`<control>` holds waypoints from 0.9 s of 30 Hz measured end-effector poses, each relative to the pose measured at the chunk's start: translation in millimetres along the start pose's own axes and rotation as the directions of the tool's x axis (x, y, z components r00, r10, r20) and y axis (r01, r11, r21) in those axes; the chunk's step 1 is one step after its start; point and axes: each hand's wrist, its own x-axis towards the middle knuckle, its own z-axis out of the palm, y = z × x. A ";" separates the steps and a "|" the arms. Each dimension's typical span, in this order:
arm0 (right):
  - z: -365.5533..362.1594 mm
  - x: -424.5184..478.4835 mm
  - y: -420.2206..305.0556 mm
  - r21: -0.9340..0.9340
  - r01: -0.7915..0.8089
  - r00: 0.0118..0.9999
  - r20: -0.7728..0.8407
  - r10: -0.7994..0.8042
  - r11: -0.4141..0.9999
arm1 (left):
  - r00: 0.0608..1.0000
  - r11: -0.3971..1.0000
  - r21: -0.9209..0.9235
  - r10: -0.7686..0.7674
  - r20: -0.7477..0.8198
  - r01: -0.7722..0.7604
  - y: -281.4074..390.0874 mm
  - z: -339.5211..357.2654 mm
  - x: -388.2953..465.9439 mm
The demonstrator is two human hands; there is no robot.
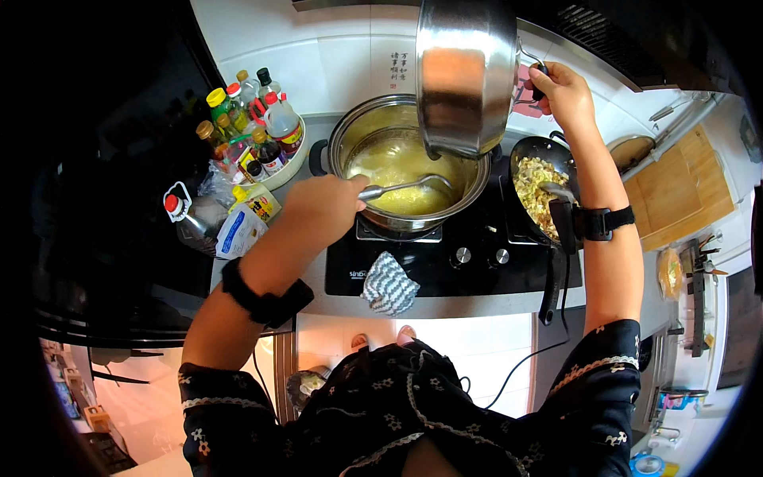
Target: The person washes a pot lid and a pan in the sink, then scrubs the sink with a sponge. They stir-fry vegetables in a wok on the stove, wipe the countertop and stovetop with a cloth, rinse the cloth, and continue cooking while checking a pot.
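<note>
My left hand (pixel 325 208) grips the handle of a metal ladle or spoon (pixel 399 187), whose head dips into yellowish liquid in a large stainless steel pot (pixel 343 152) on the stove. Raised at the upper right, my right hand (pixel 563 95) holds a second steel pot (pixel 468 83) by its side handle. That pot is tipped steeply, its lower edge over the right part of the large pot; its inside is hidden from view. To the right, a black frying pan (pixel 539 143) holds chopped cooked food (pixel 533 179) with a spatula (pixel 557 191) in it, partly behind my right forearm.
A striped cloth (pixel 390 285) lies on the front edge of the black glass hob (pixel 441 280). Sauce bottles crowd a pale tray (pixel 295 170) at left, beside a large oil bottle (pixel 199 223) and packets. Wooden boards (pixel 685 185) lean at right. A cable (pixel 530 358) hangs by my right arm.
</note>
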 end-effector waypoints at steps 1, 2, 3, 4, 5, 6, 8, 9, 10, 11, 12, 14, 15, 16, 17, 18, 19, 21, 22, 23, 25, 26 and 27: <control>-0.1 -1.3 -1.1 0.002 -0.013 1.000 -0.004 0.013 1.000 | 1.000 1.000 0.024 -0.002 -0.022 0.002 -1.4 10.1 3.6; 0.3 -1.5 -2.0 0.004 -0.025 1.000 -0.007 0.025 1.000 | 0.999 0.999 0.048 -0.005 -0.043 0.007 -4.0 20.4 8.4; -1.6 -1.3 0.0 -0.006 -0.024 1.000 -0.010 0.024 1.000 | 0.998 0.998 0.070 -0.001 -0.063 0.006 -5.2 30.7 14.0; -3.7 -0.5 0.8 -0.014 -0.019 1.000 -0.012 0.019 1.000 | 0.994 0.995 0.099 -0.017 -0.108 0.028 -8.6 38.7 16.9; -5.2 0.4 1.0 -0.020 -0.014 1.000 -0.013 0.014 1.000 | 0.988 0.990 0.128 -0.033 -0.153 0.053 -14.0 45.7 18.0; -6.1 1.0 1.6 -0.040 -0.006 1.000 -0.016 0.006 0.999 | 0.979 0.985 0.157 -0.045 -0.197 0.077 -17.9 47.0 17.0; -7.1 2.6 1.9 -0.079 0.010 1.000 -0.021 -0.012 0.997 | 0.977 0.976 0.189 -0.066 -0.205 0.105 -28.3 43.3 8.7; -5.7 4.4 3.8 -0.137 0.029 0.999 -0.010 -0.031 0.990 | 0.976 0.971 0.206 -0.077 -0.203 0.119 -31.7 38.3 2.9; -6.7 7.6 3.8 -0.198 0.048 0.999 -0.003 -0.050 0.979 | 0.982 0.979 0.182 -0.062 -0.178 0.095 -31.1 22.7 -4.8; -7.3 10.5 3.0 -0.259 0.067 0.998 0.006 -0.068 0.964 | 0.983 0.977 0.191 -0.063 -0.171 0.096 -33.7 15.9 -10.2; -2.5 12.4 -2.5 -0.311 0.108 0.994 0.016 -0.108 0.944 | 0.984 0.972 0.206 -0.076 -0.163 0.109 -39.0 9.5 -19.9; 6.5 11.9 -23.0 -0.460 0.200 0.978 0.037 -0.207 0.865 | 0.982 0.974 0.197 -0.081 -0.171 0.115 -43.1 8.0 -29.4; 16.1 11.9 -32.0 -0.521 0.249 0.965 0.058 -0.257 0.817 | 0.978 0.975 0.181 -0.091 -0.186 0.125 -44.6 7.4 -36.7; 24.9 15.9 -36.5 -0.583 0.322 0.934 0.069 -0.350 0.746 | 0.974 0.978 0.162 -0.094 -0.204 0.128 -44.7 7.5 -41.0; 34.2 15.7 -41.6 -0.627 0.367 0.914 0.104 -0.393 0.688 | 0.969 0.983 0.143 -0.084 -0.232 0.119 -45.1 11.5 -44.5; 44.3 14.3 -51.1 -0.667 0.411 0.889 0.141 -0.436 0.621 | 0.961 0.986 0.122 -0.076 -0.264 0.111 -45.8 18.6 -46.5; 51.2 12.9 -58.1 -0.708 0.446 0.863 0.178 -0.472 0.548 | 0.953 0.991 0.099 -0.061 -0.297 0.095 -45.3 23.8 -46.5; 68.7 11.2 -65.7 -0.736 0.484 0.854 0.280 -0.438 0.473 | 0.949 0.989 0.073 -0.104 -0.298 0.132 -38.6 28.1 -53.5; 76.9 10.7 -68.2 -0.744 0.508 0.845 0.331 -0.420 0.434 | 0.945 0.986 0.059 -0.130 -0.299 0.154 -35.9 30.1 -58.9; 82.3 8.3 -71.2 -0.745 0.529 0.834 0.368 -0.411 0.407 | 0.942 0.985 0.037 -0.150 -0.299 0.168 -34.7 31.5 -64.9; 90.2 1.0 -78.3 -0.743 0.576 0.806 0.445 -0.390 0.342 | 0.934 0.980 -0.020 -0.193 -0.302 0.196 -32.1 35.4 -78.0; 91.3 1.3 -77.9 -0.720 0.599 0.790 0.462 -0.402 0.350 | 0.926 0.978 -0.039 -0.205 -0.317 0.203 -32.7 37.1 -83.7; 96.1 -0.8 -79.7 -0.715 0.599 0.793 0.465 -0.394 0.361 | 0.917 0.974 -0.057 -0.228 -0.327 0.221 -34.3 39.7 -92.8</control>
